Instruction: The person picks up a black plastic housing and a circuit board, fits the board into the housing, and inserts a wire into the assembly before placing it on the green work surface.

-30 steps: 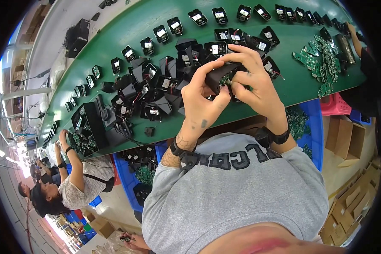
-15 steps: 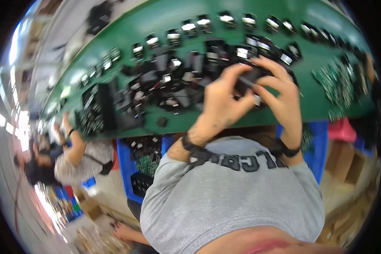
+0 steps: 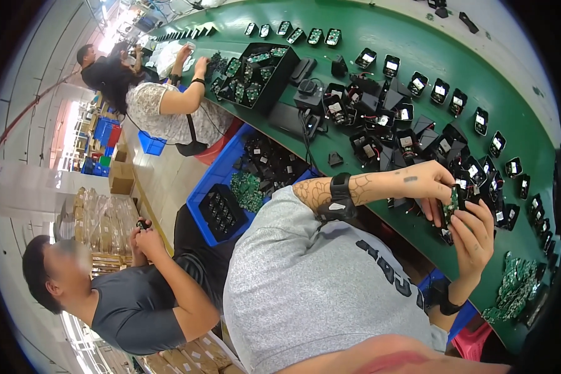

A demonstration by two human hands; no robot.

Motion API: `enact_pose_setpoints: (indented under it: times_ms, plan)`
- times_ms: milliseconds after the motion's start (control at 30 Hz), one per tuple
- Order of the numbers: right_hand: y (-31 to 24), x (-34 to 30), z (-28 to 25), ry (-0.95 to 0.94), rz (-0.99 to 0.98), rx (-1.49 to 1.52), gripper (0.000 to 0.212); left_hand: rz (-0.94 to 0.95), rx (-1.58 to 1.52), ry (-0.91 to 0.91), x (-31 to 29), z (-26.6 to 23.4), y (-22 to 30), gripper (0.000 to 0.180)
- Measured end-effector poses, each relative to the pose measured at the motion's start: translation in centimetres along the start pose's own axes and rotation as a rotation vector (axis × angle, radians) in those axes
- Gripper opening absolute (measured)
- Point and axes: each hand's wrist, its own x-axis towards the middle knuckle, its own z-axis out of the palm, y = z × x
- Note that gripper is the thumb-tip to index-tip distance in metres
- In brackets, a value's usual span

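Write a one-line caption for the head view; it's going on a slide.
Both hands, left hand and right hand, hold a small green circuit board above a green workbench crowded with black housings.

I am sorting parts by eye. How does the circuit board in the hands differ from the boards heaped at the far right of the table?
The held circuit board is single, lifted off the green table and pinched between the left hand and right hand. The heaped boards are many, untouched, lying in a loose pile. Both are green.
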Motion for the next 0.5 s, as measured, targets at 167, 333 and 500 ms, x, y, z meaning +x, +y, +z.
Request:
enact_pose_setpoints:
  times_ms: [167,333,500]
  plan:
    - [0.3,0.3,0.0,-0.007,-0.02,-0.094,0.023,-0.077,-0.044,-0.027,-0.4,-0.6,0.0,0.025]
    - [-0.9,0.4,1.8,0.038,0.487,-0.246,0.009,0.391,0.333,0.27,-0.3,0.9,-0.9,0.036]
    - [1.4,-2.2,6.1,0.407,0.669,0.119,0.007,0.721,0.768,0.489,0.5,2.2,-1.7,0.047]
